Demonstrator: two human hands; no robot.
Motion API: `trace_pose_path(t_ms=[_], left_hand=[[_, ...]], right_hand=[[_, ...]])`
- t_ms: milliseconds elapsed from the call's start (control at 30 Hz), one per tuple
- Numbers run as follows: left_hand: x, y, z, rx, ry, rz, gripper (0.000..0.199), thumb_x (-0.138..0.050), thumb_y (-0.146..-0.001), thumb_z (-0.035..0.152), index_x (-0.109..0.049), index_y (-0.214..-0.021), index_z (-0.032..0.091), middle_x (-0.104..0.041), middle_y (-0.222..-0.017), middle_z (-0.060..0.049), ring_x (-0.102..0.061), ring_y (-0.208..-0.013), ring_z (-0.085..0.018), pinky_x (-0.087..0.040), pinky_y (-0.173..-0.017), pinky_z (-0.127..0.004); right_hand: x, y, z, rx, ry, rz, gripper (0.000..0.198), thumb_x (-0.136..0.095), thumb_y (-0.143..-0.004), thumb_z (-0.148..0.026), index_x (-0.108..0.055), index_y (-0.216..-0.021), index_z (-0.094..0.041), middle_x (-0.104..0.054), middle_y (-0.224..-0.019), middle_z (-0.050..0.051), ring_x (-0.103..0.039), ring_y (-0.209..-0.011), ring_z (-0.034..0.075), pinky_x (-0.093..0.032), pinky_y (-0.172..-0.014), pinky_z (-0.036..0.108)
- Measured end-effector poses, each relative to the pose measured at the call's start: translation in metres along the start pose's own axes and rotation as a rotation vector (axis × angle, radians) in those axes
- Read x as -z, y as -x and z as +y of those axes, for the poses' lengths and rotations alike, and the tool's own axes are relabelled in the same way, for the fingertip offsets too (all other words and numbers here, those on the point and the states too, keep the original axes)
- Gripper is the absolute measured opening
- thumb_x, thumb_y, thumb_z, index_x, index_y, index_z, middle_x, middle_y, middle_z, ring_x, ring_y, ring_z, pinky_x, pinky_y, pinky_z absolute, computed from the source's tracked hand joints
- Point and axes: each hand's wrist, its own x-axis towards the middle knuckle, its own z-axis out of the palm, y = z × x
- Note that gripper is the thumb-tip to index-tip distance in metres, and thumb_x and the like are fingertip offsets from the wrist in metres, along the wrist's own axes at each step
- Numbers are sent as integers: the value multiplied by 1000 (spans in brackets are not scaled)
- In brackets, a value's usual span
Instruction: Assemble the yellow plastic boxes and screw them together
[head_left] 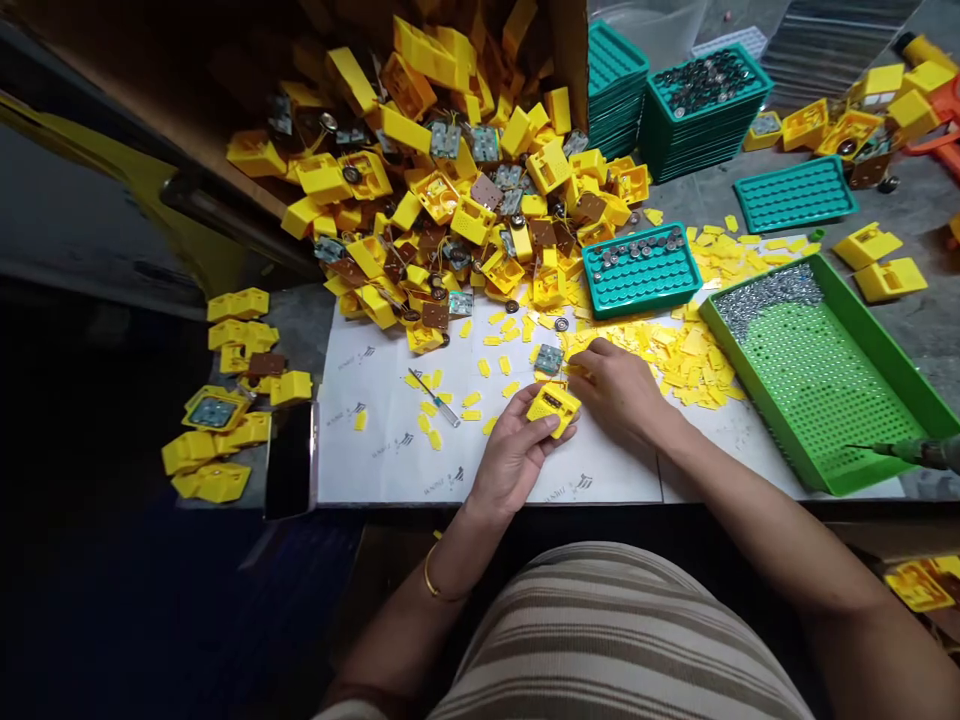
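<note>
Your left hand (517, 450) grasps a yellow casing (553, 405) between thumb and fingers, just above the near part of the tabletop (697, 205). Your right hand (622, 388) is close on its right side, fingers bent inward — you cannot tell from here whether the fingertips pinch anything. A small grey-green circuit board (550, 360) sits just beyond the casing.

Around your hands, white paper (405, 470) covers much of the surface. To your left, a screwdriver (448, 410) lies on it among scattered small yellow pieces (471, 399); a heap of flat yellow pieces (694, 360) spreads on the far side of your right hand. Beyond that hand is a teal tray (646, 290) partly filled with round metal parts (637, 246).

Farther right, a green perforated tray (817, 390) has small silvery parts (772, 295) gathered at its far end, and a dark tool (922, 453) reaches over its near right edge. A big pile of yellow casings (450, 200) fills the far left — stacked teal trays (701, 130) stand right of it. A phone (291, 460) lies at the near left.
</note>
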Motion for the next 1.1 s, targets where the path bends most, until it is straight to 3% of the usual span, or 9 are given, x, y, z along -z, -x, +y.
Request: trace_pose_path(t_ms=[167, 367, 467, 567, 700, 800, 967, 1100], left_hand=[[4, 0, 1, 10, -37, -42, 49, -76, -67, 12, -57, -113, 17, -69, -102, -4, -71, -89, -19, -56, -82, -30], [-3, 1, 2, 3, -95, -60, 44, -78, -66, 14, -54, -102, 19, -67, -99, -2, -71, -91, -22, -57, -77, -30], [-8, 3, 0, 51, -111, -57, 43, -77, -67, 14, -51, -101, 20, -66, -98, -1, -72, -93, -23, -58, -72, -27], [-15, 2, -7, 142, -94, -80, 42, -75, -70, 13, -48, -101, 20, -66, -98, -2, -72, -91, -23, -57, -70, -25], [-29, -3, -22, 254, -117, -172, 39, -71, -76, 16, -50, -109, 19, -67, -101, -7, -73, -88, -21, -57, -74, -25], [-41, -8, -34, 250, -178, -200, 40, -68, -79, 22, -55, -117, 20, -67, -100, -6, -71, -86, -17, -58, -73, -26], [-54, -14, -47, 25, -374, -194, 31, -70, -77, 33, -61, -103, 20, -63, -88, 0, -64, -78, -12, -59, -72, -27], [-57, -15, -54, -84, -457, -221, 31, -71, -75, 34, -61, -101, 20, -60, -83, 2, -60, -70, -8, -59, -73, -27]], right_hand=[[-7, -16, -13, 15, 176, -140, 23, -43, -93, -22, -65, -92, -17, -63, -93, 10, -58, -69, 19, -23, -53, 30], [13, -20, -6, 49, 153, -212, 16, -48, -87, -16, -63, -93, -16, -62, -96, 10, -56, -65, 17, -27, -54, 30], [30, -5, 12, 44, -79, -75, 9, -54, -86, -18, -63, -89, -17, -59, -97, 6, -55, -68, 13, -36, -61, 27], [41, 22, 33, -2, -399, 96, 7, -59, -85, -24, -59, -83, -18, -57, -83, 2, -51, -64, 11, -38, -61, 25], [39, 57, 49, -133, -900, -19, 23, -64, -83, -39, -53, -82, -19, -51, -63, -4, -44, -51, 8, -35, -47, 21], [34, 73, 49, -263, -1162, -120, 32, -65, -81, -48, -47, -84, -21, -51, -52, -8, -45, -41, 7, -35, -41, 19], [34, 84, 47, -353, -1224, -158, 30, -66, -78, -46, -51, -81, -20, -67, -65, 1, -65, -56, 14, -46, -46, 21], [28, 86, 44, -351, -1167, -132, 25, -73, -71, -35, -54, -73, -18, -61, -63, -2, -61, -57, 11, -48, -54, 21]])
